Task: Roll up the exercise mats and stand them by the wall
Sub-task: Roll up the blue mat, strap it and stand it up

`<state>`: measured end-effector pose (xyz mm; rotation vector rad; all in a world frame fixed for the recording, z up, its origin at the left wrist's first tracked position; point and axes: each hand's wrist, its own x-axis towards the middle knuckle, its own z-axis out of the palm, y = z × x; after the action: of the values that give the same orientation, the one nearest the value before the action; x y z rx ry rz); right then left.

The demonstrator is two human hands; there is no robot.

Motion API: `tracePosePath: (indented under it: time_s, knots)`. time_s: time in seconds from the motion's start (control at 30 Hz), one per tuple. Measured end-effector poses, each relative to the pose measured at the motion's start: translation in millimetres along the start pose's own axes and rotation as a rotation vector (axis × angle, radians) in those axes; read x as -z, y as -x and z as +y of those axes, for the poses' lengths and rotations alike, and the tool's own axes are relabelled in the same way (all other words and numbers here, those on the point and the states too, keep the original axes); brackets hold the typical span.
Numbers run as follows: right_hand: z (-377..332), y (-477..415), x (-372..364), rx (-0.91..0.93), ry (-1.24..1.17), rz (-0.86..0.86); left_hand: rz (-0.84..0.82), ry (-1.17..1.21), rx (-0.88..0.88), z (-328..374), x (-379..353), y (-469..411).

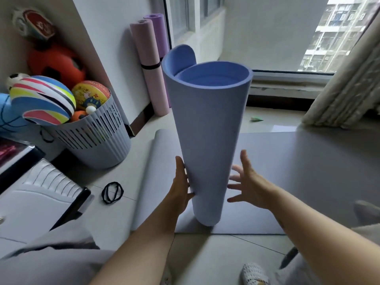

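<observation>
Head view: blue rolled mat (207,128) stood upright, loosely wound, on flat grey mat (298,171) on floor. Left hand (181,182) pressed roll's left side, fingers straight. Right hand (248,182) just beside right side, fingers splayed wide, holding nothing. Pink roll (149,66) and purple roll (159,31) stood at wall. Black bands (112,192) lay near basket (96,140).

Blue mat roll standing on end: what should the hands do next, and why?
Probably bring the right hand in against the blue mat roll to steady it: only the left hand touches it, its top gapes loosely, and the black bands lie on the floor.
</observation>
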<state>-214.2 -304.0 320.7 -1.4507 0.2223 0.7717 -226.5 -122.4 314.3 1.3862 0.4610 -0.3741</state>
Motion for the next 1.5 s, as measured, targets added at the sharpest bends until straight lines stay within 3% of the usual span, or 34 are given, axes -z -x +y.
tracePosePath:
  time_s: [0.23, 0.4, 0.57, 0.8, 0.93, 1.1, 1.23, 1.33, 1.5]
  knots:
    - [-5, -6, 13, -0.081, 0.028, 0.061, -0.045, -0.213, 0.079, 11, 16, -9]
    - [-28, 2, 19, 0.243, -0.054, 0.39, -0.059, -0.234, -0.14, 38, 26, -10]
    - [-51, 12, 17, 0.342, 0.062, 0.363, -0.047, -0.346, -0.286, 56, 18, -2]
    - [-71, 50, 23, 0.132, 0.04, 0.214, -0.065, -0.356, -0.173, 84, 21, 17]
    - [-78, 61, 14, 0.149, 0.079, 0.199, -0.094, -0.359, -0.075, 91, 18, 22]
    - [-84, 70, 13, 0.157, 0.122, 0.193, -0.133, -0.396, -0.087, 105, 15, 35]
    - [-86, 77, 9, 0.17, 0.148, 0.159, -0.051, -0.324, -0.261, 116, 10, 42]
    - [-90, 83, 6, 0.262, 0.136, 0.226, -0.025, -0.295, -0.366, 124, 4, 49]
    - [-98, 98, 6, 0.298, 0.061, 0.111, -0.044, -0.297, -0.224, 148, 5, 73]
